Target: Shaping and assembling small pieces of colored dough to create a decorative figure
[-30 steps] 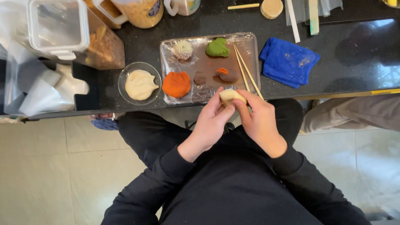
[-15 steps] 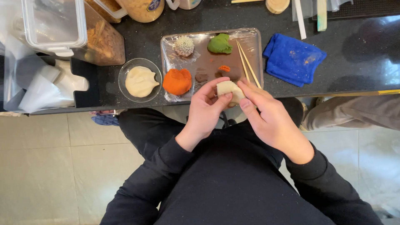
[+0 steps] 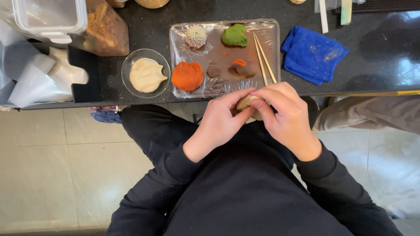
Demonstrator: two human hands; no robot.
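A small pale dough ball point(image 3: 245, 102) is pinched between both my hands just in front of the counter edge. My left hand point(image 3: 221, 122) cups it from the left with thumb and fingers. My right hand point(image 3: 284, 116) closes over it from the right and hides most of it. Just beyond stands a film-covered tray point(image 3: 271, 28) with an orange dough lump point(image 3: 187, 75), a green lump point(image 3: 235, 36), a spiky pale piece point(image 3: 195, 36), small brown and orange bits point(image 3: 240, 68) and a pair of chopsticks point(image 3: 264, 58).
A glass bowl point(image 3: 129, 65) of cream-coloured dough sits left of the tray. A blue cloth point(image 3: 313, 52) lies to the right. Clear plastic containers point(image 3: 52, 19) and white paper point(image 3: 39, 81) stand at the far left. Another person's trouser leg point(image 3: 372, 116) shows at right.
Both hands have drawn back from the tray's front edge toward my body, and my right hand has closed further over the dough, which showed more before.
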